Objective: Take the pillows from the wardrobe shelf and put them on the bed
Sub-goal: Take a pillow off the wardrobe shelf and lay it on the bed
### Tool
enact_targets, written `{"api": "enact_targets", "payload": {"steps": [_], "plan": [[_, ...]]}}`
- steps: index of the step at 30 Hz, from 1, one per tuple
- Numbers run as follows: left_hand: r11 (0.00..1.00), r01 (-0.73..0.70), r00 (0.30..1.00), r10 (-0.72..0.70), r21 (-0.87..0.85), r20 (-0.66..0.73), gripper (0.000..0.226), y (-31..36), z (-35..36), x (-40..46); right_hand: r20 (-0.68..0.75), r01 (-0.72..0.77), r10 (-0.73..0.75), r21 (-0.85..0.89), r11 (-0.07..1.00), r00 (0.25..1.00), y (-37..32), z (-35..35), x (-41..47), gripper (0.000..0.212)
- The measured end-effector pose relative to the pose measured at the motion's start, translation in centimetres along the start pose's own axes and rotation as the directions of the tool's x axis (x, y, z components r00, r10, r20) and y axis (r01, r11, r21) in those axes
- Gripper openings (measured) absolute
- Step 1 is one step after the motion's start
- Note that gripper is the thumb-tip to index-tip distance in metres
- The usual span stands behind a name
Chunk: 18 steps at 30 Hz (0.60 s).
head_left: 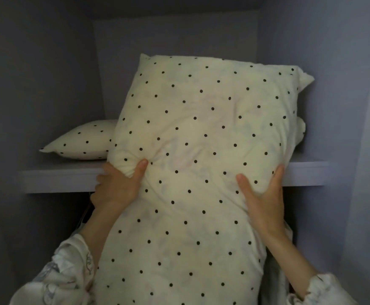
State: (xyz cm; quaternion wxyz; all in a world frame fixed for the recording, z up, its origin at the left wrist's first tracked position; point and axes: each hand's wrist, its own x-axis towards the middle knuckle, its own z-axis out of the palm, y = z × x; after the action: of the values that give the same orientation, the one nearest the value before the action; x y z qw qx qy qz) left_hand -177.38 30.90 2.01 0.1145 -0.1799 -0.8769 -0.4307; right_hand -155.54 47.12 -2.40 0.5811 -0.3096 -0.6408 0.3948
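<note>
A large cream pillow with black dots (197, 164) stands tilted in front of the wardrobe shelf (56, 179), its top leaning back over the shelf and its lower part hanging below the shelf edge. My left hand (118, 186) grips its left side, thumb pressed into the fabric. My right hand (265, 194) holds its right side, thumb on the front and fingers behind. A second dotted pillow (85, 142) lies flat on the shelf at the left, partly hidden behind the first.
The wardrobe's grey side walls (36, 84) close in left and right, with a back panel behind the pillows. Dark space lies under the shelf, where something hangs that is barely visible. Patterned white sleeves cover both forearms.
</note>
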Motion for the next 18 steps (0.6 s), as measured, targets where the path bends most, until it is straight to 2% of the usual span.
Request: {"api": "enact_targets", "payload": {"steps": [3,6,11,14,18], "plan": [[0.998,-0.015,1.000,0.016,-0.066,0.011,0.118,-0.3,-0.2,0.1,-0.013,-0.168,0.169,0.087,0.982,0.985,0.0,0.1,0.4,0.097],[0.957,-0.032,0.996,0.053,-0.287,0.068,0.126,-0.4,-1.2,0.1,0.005,-0.231,0.232,0.133,0.964,0.973,-0.2,0.1,0.9,0.091],[0.899,-0.002,0.975,0.100,-0.437,0.199,0.130,-0.8,-3.7,-0.8,0.035,-0.187,0.184,0.231,0.955,0.982,-0.9,-0.6,0.6,0.082],[0.883,0.055,0.963,0.077,-0.467,0.260,0.115,-1.9,-4.4,-2.1,0.055,-0.176,0.168,0.244,0.954,0.984,-0.9,-1.7,-0.7,0.074],[0.812,0.103,0.946,0.099,-0.574,0.309,0.096,-4.0,-4.9,-4.8,0.089,-0.163,0.145,0.235,0.958,0.985,-1.5,-3.5,-3.5,0.064]]}}
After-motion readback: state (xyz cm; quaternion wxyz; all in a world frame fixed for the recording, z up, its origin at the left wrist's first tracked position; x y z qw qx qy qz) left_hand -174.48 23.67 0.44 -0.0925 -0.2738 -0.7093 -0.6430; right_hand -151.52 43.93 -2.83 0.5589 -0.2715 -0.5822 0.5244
